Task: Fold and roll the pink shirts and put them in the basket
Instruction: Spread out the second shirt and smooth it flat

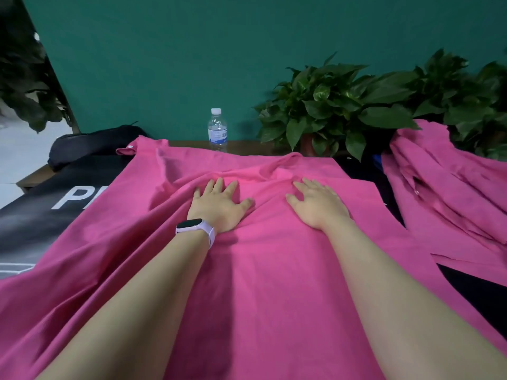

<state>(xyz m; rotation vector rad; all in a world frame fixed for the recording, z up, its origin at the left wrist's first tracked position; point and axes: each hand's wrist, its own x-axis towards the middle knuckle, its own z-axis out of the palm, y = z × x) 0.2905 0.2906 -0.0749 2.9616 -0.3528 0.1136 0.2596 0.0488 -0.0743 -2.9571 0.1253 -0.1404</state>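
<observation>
A pink shirt [247,270] lies spread over the table in front of me, wrinkled near its far end. My left hand [219,205], with a white watch on the wrist, presses flat on the cloth with fingers spread. My right hand [317,204] lies flat on the shirt just to the right, fingers straight. A pile of more pink shirts [444,193] sits at the right. No basket is in view.
A water bottle [217,129] stands at the table's far edge. Potted plants [337,105] line the back right. A black bag [90,145] and a black sheet with white letters [55,204] lie at the left.
</observation>
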